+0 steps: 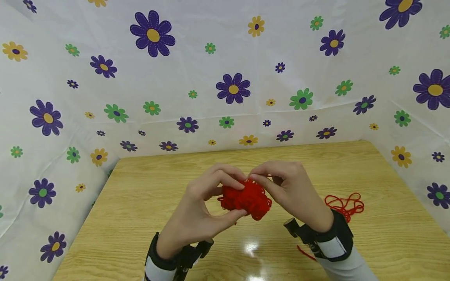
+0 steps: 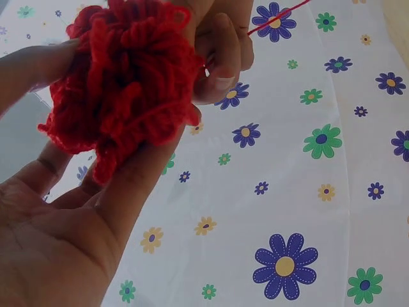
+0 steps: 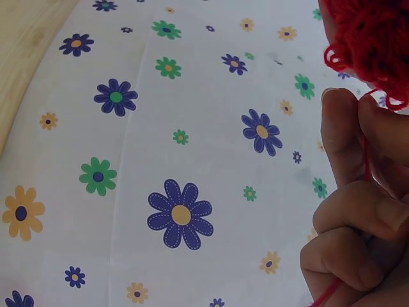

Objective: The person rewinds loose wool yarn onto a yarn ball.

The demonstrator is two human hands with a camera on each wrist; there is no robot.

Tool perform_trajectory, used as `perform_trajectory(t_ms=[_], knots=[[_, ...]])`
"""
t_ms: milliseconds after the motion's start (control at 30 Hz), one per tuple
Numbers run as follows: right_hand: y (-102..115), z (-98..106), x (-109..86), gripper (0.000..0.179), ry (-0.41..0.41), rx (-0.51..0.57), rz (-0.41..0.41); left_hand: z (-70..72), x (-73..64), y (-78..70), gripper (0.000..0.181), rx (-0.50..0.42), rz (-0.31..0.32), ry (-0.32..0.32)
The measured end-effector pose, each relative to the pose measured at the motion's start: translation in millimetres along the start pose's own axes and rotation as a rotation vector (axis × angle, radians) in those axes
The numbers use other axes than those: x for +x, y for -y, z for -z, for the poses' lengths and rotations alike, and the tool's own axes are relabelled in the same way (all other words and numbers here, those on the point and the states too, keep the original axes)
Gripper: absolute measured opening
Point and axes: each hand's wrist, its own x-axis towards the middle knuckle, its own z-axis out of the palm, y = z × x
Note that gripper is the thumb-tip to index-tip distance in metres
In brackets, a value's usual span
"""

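Observation:
A loose, loopy ball of red yarn (image 1: 247,200) is held above the table by my left hand (image 1: 207,207), thumb below and fingers on top. My right hand (image 1: 286,187) pinches a strand of the yarn between thumb and index finger, right at the ball's upper edge. In the right wrist view the strand (image 3: 367,160) runs down from that pinch through the curled fingers. The left wrist view shows the ball (image 2: 124,83) large, with its bunched loops facing the camera.
On the wooden table (image 1: 140,203), a tangle of loose red yarn (image 1: 346,207) lies right of my right wrist. A short length of red yarn (image 1: 306,253) shows below that wrist. A white flower-patterned sheet (image 1: 197,70) stands behind the table and along both sides.

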Motion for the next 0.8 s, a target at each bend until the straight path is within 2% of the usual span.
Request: perform_trajectory(t_ms=[200,333,500,633,800], knots=[[1.8,-2.3,-0.1,0.015,0.035,0.049,-0.027,1.7,-0.2,-0.3,0.042,-0.027,-0.023,-0.073],[2.8,-3.1,-1.0,0.016,0.039,0.004,-0.028,2.7,-0.1,1.4,0.041,-0.064,-0.034,-0.137],[3.5,-4.4,-2.3,0.016,0.033,-0.049,0.016,3.9,-0.8,2.9,0.035,-0.12,-0.049,-0.214],[4.0,-6.5,-3.1,0.014,0.037,-0.069,0.036,5.2,-1.1,2.8,0.033,-0.152,-0.043,-0.245],[6.6,-10.5,-4.1,0.007,0.062,-0.111,0.042,4.5,-0.5,3.4,0.032,-0.137,-0.039,-0.283]])
